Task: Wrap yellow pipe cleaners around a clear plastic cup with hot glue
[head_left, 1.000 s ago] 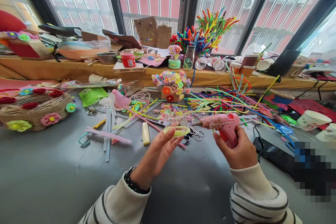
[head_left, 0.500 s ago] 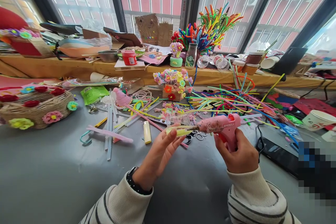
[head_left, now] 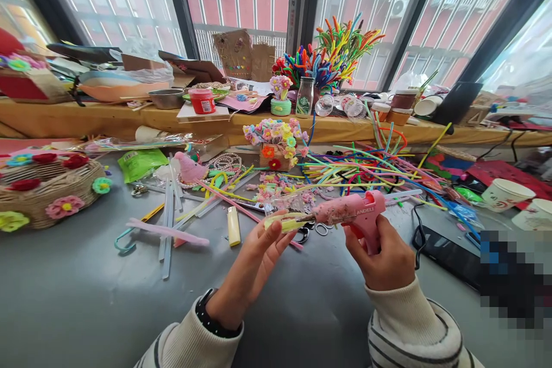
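Note:
My right hand point(head_left: 386, 259) is wrapped round the handle of a pink hot glue gun point(head_left: 349, 210), which points left. Its metal nozzle meets, or nearly meets, a pale yellow fuzzy piece point(head_left: 293, 222) that looks like bent pipe cleaner. Thumb and fingers of my left hand point(head_left: 259, 259) pinch this piece at its left end. Below the nozzle lie scissors point(head_left: 321, 229), partly hidden by my left hand and the piece. A cream lighter point(head_left: 233, 226) stands left of that hand, and clear glue sticks point(head_left: 167, 230) lie farther left.
Pipe cleaners point(head_left: 366, 167) spread across the back right. A small flower basket point(head_left: 276, 158) stands at the back middle, a larger woven basket point(head_left: 77, 187) at the left. A black phone point(head_left: 448, 256) lies right, near paper cups point(head_left: 506, 192). Jars and crafts crowd the window ledge point(head_left: 241, 126).
The whole scene has shifted left in the picture as my head turned slightly right. Both hands keep the same holds, the nozzle still at the yellow piece.

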`<state>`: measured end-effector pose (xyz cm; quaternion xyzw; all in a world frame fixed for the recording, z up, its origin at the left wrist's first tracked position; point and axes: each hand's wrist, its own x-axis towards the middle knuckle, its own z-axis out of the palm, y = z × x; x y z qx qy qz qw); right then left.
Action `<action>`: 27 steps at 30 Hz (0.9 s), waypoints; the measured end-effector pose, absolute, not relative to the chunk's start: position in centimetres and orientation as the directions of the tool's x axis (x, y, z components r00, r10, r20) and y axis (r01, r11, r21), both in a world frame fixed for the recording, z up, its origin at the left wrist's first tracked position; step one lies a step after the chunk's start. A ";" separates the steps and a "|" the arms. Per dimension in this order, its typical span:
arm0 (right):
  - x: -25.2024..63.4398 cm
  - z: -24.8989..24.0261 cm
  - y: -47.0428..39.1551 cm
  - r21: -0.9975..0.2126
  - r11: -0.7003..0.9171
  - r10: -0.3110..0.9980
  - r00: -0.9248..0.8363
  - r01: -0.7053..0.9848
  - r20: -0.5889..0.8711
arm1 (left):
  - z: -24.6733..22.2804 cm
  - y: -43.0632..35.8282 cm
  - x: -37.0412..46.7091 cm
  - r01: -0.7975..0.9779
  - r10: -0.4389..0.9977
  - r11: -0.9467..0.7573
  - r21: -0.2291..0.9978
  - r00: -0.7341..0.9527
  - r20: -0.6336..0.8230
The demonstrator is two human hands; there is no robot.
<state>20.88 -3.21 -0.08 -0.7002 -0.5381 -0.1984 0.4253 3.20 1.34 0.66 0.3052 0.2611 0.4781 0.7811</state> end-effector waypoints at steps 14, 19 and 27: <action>20.9 -0.2 -3.1 -0.327 -0.062 0.559 0.305 0.943 0.771 | 0.5 1.4 3.1 -0.566 0.922 0.299 0.768 0.379 -0.080; 21.0 -0.2 -3.1 -0.334 -0.054 0.560 0.306 0.941 0.770 | 0.6 1.4 3.1 -0.571 0.921 0.298 0.765 0.382 -0.073; 21.1 -0.4 -3.1 -0.328 -0.039 0.540 0.296 0.944 0.788 | 0.6 1.5 3.1 -0.593 0.921 0.342 0.729 0.364 -0.137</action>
